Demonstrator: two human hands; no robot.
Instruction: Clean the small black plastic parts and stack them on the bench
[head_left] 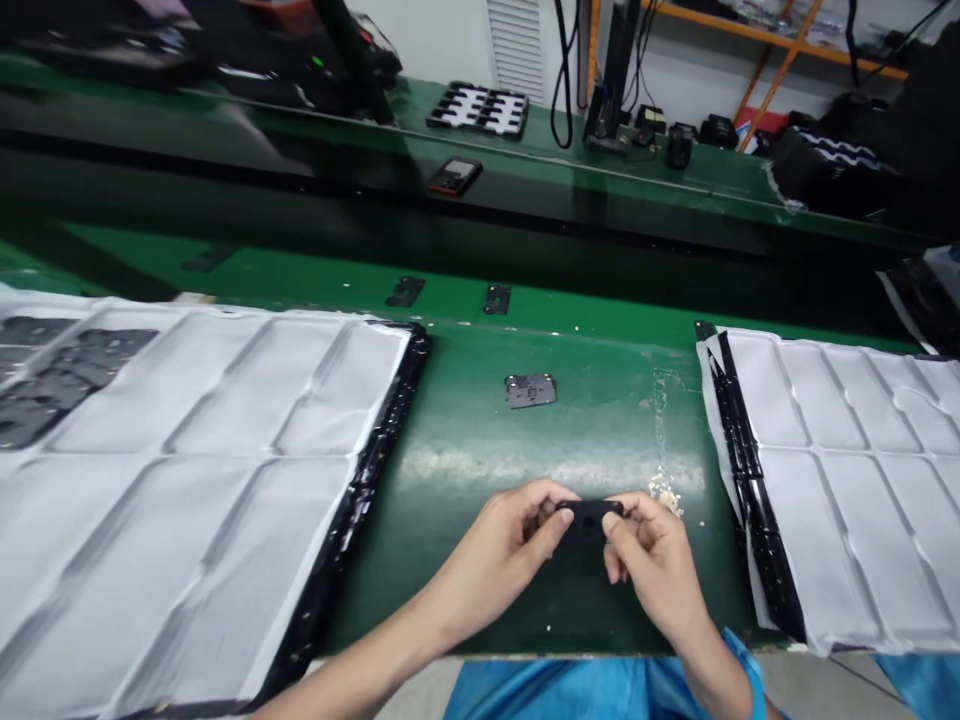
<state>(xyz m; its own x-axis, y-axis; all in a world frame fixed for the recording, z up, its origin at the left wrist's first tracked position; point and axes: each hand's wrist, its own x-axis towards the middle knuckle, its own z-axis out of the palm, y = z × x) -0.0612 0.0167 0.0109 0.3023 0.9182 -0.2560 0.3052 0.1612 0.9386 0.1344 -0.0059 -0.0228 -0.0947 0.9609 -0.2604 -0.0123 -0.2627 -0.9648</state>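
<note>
Between my two hands is a small flat black plastic part [589, 522], held up just above the green bench near its front edge. My left hand [525, 530] pinches its left end between thumb and fingers. At the other end, my right hand [651, 548] grips it the same way, with the thumb on the near face. Beyond them a similar dark grey flat part [531, 391] lies on the bench. Some pale crumbs [664, 494] are scattered just past my right hand.
On the left stands a stack of white-lined trays [217, 400] with several dark parts at its far left. Another white-lined tray stack [855, 450] is on the right. Farther back lie two dark parts [406, 292], a handheld device [455, 176] and a black-and-white tray [480, 108].
</note>
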